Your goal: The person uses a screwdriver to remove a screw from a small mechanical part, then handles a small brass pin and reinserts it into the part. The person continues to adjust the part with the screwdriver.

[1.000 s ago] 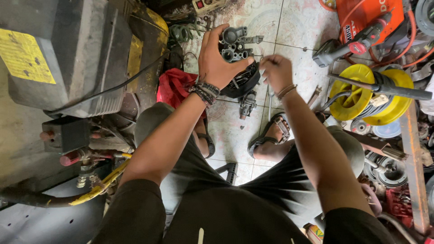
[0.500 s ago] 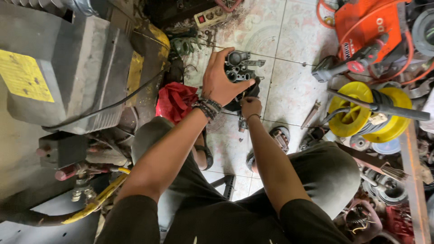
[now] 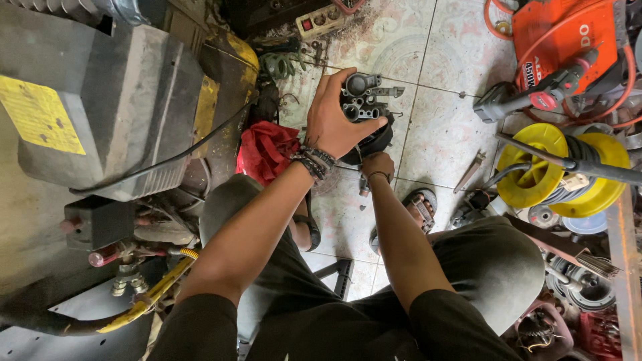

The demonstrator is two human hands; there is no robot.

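Grey cast-metal motor part [image 3: 366, 100], one in number, sits at the frame's 12 o'clock above the tiled floor [image 3: 441, 140]. It shows round bores, ribbed lugs and a black lower housing. Left hand [image 3: 332, 124] is wrapped around its left side, fingers curled tight. Right hand [image 3: 378, 165] is beneath it at 6 o'clock; its grip cannot be made out. Two yellow cable reels [image 3: 558, 175] lie at 3 o'clock. One rectangular yellow label [image 3: 41, 113] is on the grey machine [image 3: 120, 100] at 9 o'clock. One red cloth [image 3: 267, 150] lies beside the left wrist.
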